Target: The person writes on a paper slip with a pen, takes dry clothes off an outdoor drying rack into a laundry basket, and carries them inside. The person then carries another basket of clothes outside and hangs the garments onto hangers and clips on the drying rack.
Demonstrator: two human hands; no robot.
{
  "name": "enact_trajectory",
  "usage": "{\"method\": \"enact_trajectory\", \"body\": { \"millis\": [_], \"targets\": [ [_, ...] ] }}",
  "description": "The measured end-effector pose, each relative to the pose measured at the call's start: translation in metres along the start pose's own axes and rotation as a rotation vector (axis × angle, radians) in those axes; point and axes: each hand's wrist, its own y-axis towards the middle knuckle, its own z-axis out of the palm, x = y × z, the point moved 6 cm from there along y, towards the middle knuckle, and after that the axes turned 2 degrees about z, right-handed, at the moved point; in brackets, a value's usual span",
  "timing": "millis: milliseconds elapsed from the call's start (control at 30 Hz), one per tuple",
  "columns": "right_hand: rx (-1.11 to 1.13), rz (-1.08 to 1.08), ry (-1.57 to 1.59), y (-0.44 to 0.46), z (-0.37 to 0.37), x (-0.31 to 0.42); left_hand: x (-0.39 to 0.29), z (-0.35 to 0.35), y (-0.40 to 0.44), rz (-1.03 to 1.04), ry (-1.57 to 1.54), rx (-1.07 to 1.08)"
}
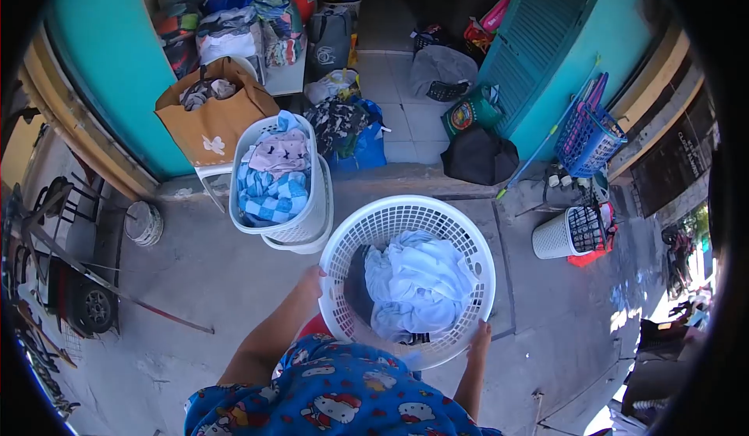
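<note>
A round white laundry basket (460, 221) with latticed sides is held in front of my body, tilted so that its inside shows. Light blue and white clothes (421, 280) lie in a heap at its bottom. My left hand (312, 280) grips the rim on the left side, fingers partly hidden behind it. My right hand (479, 338) is closed on the rim at the lower right. Just beyond my left hand stands a tall white basket (310, 178) filled with folded blue checked and pink cloth (273, 182).
A brown paper bag (211, 116) stands by a table piled with clothes (234, 30). Stuffed bags (343, 131) line the doorway step. To the right are a black bag (480, 155), a blue hanger basket (585, 139) and a white bin (554, 235). A bucket (143, 224) sits left.
</note>
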Motion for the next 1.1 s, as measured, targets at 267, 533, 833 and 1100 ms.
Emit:
{"method": "enact_trajectory", "body": {
  "millis": [267, 533, 833, 1100],
  "targets": [
    [-0.216, -0.02, 0.072, 0.094, 0.035, 0.068, -0.074, 0.115, 0.177, 0.024, 0.174, 0.007],
    [-0.353, -0.032, 0.068, 0.162, 0.101, 0.183, -0.176, 0.229, 0.264, 0.009, 0.225, 0.141],
    [-0.269, -0.056, 0.012, 0.364, 0.175, 0.303, -0.263, 0.36, 0.422, 0.005, 0.136, 0.211],
    [-0.082, -0.131, -0.009, 0.52, 0.25, 0.445, -0.328, 0.445, 0.474, 0.156, -0.062, 0.116]
  ]
}}
